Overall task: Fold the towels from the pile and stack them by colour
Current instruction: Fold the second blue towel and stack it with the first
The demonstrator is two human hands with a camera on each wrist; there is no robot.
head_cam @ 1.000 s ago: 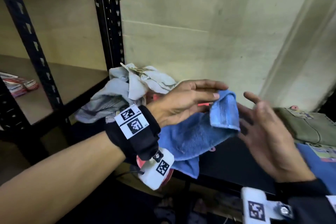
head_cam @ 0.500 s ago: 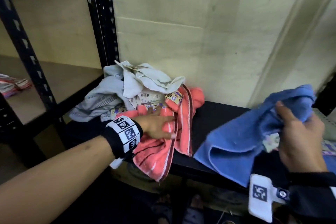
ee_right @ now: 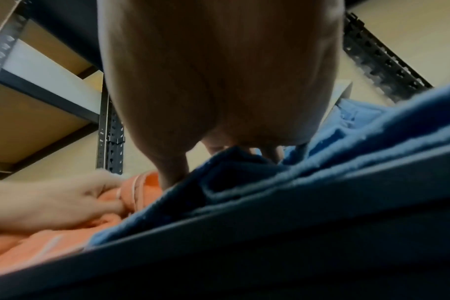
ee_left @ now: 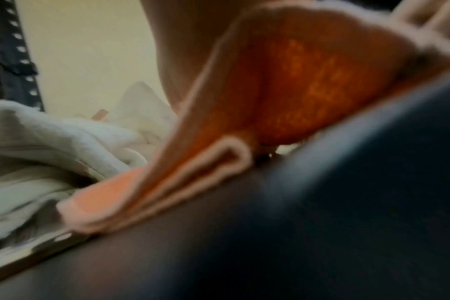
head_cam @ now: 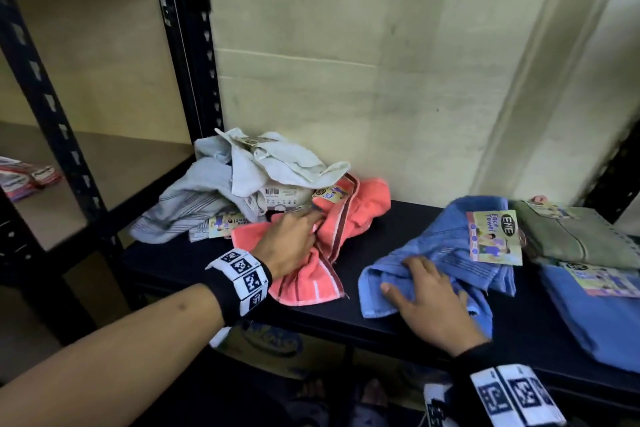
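While my right hand (head_cam: 427,303) presses flat, fingers spread, on the crumpled blue towel (head_cam: 446,250) at the front of the black shelf (head_cam: 391,229), my left hand (head_cam: 289,243) grips the coral striped towel (head_cam: 349,215). Blue towel's long axis runs front-left to back-right, paper tag (head_cam: 495,237) up at the far end. Coral one droops over the shelf edge beside the pale towel pile (head_cam: 239,180) against the cream wall (head_cam: 363,62).

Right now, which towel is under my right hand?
The loose blue towel with the Face Towel tag; your right hand lies flat on it, unlike the coral one.
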